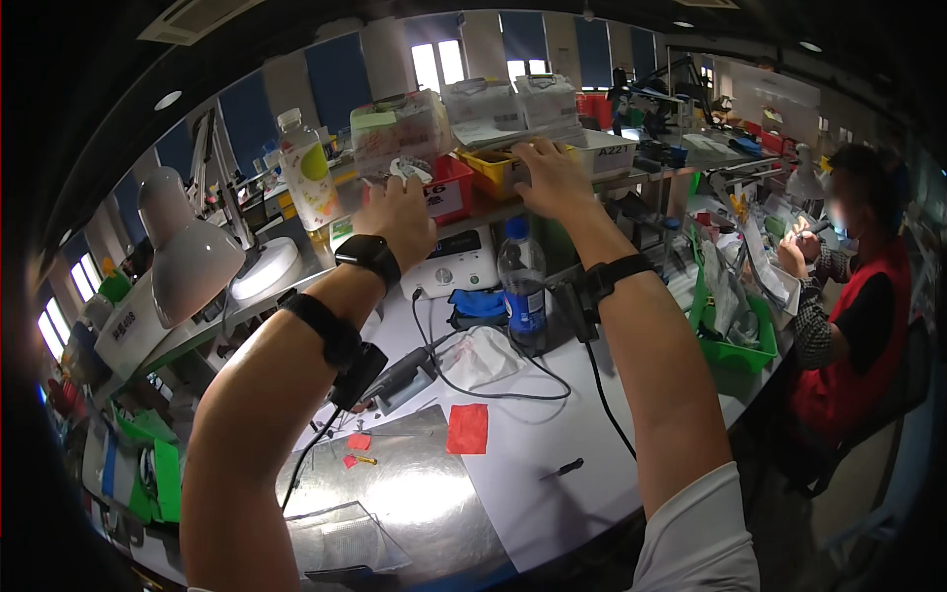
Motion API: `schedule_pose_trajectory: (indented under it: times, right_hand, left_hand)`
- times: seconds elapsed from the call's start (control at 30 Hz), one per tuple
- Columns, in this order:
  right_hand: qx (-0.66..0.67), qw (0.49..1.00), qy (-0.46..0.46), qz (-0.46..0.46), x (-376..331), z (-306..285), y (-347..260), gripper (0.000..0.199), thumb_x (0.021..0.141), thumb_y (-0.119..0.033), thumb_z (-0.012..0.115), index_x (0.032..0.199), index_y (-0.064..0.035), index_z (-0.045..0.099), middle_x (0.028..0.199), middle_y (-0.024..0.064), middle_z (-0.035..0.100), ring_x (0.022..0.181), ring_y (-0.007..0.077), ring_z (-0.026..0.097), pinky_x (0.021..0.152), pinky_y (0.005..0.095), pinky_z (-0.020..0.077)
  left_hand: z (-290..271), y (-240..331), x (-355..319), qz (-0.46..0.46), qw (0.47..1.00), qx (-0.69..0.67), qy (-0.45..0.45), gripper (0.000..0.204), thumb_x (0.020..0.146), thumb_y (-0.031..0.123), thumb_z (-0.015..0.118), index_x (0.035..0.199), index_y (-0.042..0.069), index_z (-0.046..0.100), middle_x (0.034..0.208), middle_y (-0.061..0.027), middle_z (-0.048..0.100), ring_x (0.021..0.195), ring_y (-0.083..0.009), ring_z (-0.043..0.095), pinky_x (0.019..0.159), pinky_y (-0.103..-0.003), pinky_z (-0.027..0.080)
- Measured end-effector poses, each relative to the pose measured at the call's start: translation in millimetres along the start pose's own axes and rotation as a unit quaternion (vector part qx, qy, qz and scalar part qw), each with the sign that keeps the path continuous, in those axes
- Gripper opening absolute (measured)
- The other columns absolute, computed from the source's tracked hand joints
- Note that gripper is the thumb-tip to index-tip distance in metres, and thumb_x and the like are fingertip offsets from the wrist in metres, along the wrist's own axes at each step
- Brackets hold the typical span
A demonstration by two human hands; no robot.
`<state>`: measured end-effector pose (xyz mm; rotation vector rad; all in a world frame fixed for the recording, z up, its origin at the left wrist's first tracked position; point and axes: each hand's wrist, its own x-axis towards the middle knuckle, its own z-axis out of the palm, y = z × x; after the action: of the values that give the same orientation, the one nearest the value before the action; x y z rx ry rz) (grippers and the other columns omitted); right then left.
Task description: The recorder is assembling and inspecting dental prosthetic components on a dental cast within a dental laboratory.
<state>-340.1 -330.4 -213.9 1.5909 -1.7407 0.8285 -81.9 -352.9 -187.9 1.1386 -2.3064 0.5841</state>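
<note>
My left hand reaches up to the shelf, beside a red bin with a crumpled white wrapper at its top. Its fingers look slightly spread, though what the fingertips touch is partly hidden. Further right, my right hand is at the right end of a yellow bin. Its fingers hook over that bin's rim while the thumb lies against the front. Both forearms wear black straps with small devices and cables.
Below the shelf are a white control box, a bottle of dark drink, crumpled tissue and a handheld tool. A red square lies by a metal plate. A desk lamp stands left; a person sits right.
</note>
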Motion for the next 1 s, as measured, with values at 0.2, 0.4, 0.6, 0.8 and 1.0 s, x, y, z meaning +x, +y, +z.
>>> schedule_pose_trajectory:
  times: [0.2,0.4,0.6,0.8,1.0]
  right_hand:
    - [-0.001,0.994,0.047,-0.095,8,13,19,0.051,0.08,-0.005,0.072,0.13,-0.0132,0.064,0.13,0.0143,0.066,0.12,0.0374,0.064,0.098,0.0485,0.0538]
    - [0.042,0.994,0.022,-0.1,10,17,50,0.072,0.073,0.003,0.077,0.14,-0.0154,0.061,0.135,0.0135,0.065,0.125,0.036,0.061,0.102,0.0456,0.0519]
    - [0.067,0.984,0.053,-0.155,41,21,57,0.058,0.078,-0.003,0.077,0.133,-0.008,0.06,0.125,0.0146,0.065,0.118,0.0384,0.062,0.098,0.044,0.0516]
    - [0.07,0.974,0.126,-0.175,59,27,71,0.05,0.086,-0.021,0.078,0.132,-0.0086,0.06,0.122,0.0181,0.065,0.113,0.0389,0.063,0.096,0.0467,0.0506]
    - [0.078,0.992,0.093,-0.026,80,0,65,0.072,0.08,-0.023,0.086,0.146,-0.0153,0.059,0.134,0.0199,0.066,0.123,0.0416,0.059,0.109,0.0512,0.0442]
  left_hand:
    - [-47,3,-88,0.237,0.97,-0.017,0.054,0.058,0.086,0.024,0.075,0.14,0.011,0.057,0.142,-0.0177,0.052,0.127,-0.0327,0.055,0.099,-0.046,0.054]
    - [-115,-23,-195,0.33,0.933,-0.076,0.122,0.02,0.086,0.02,0.071,0.105,0.012,0.072,0.113,-0.0072,0.067,0.106,-0.023,0.064,0.074,-0.033,0.057]
    - [-156,-77,-266,0.287,0.942,-0.099,0.14,0.014,0.086,0.018,0.072,0.098,0.012,0.07,0.106,-0.0067,0.065,0.097,-0.0207,0.067,0.062,-0.028,0.055]
    - [-164,-120,-307,0.222,0.965,-0.067,0.126,0.017,0.086,0.02,0.074,0.099,0.011,0.069,0.104,-0.0056,0.065,0.092,-0.0198,0.067,0.059,-0.029,0.057]
    - [-161,-144,-330,0.193,0.965,-0.109,0.14,0.015,0.086,0.02,0.075,0.097,0.012,0.07,0.101,-0.0035,0.067,0.086,-0.0166,0.066,0.056,-0.031,0.056]
